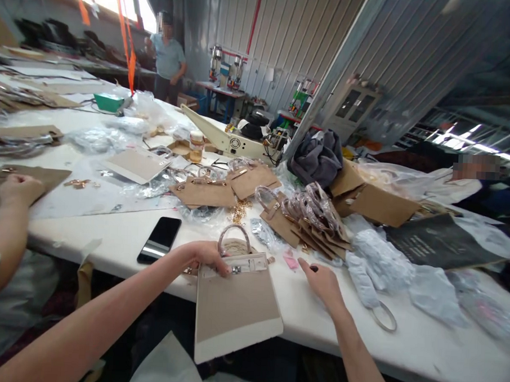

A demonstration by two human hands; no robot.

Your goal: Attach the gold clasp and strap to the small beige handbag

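My left hand (204,254) grips the top edge of a flat beige bag-shaped panel (235,303) with a white strap and a looped handle; the panel hangs over the table's front edge. My right hand (323,282) rests on the white table (117,238) just right of the panel, fingers curled around a small dark object I cannot make out. A black phone (160,239) lies left of my left hand. A fanned stack of similar brown bag panels with wrapped handles (313,216) lies beyond my right hand.
Another person's arm and closed hand (16,189) rest on a brown panel at the far left. More brown panels (204,193), gold hardware bits (238,211), plastic wrap (374,258), a grey cloth (318,154) and a cream machine (229,140) crowd the table. A person stands at the back.
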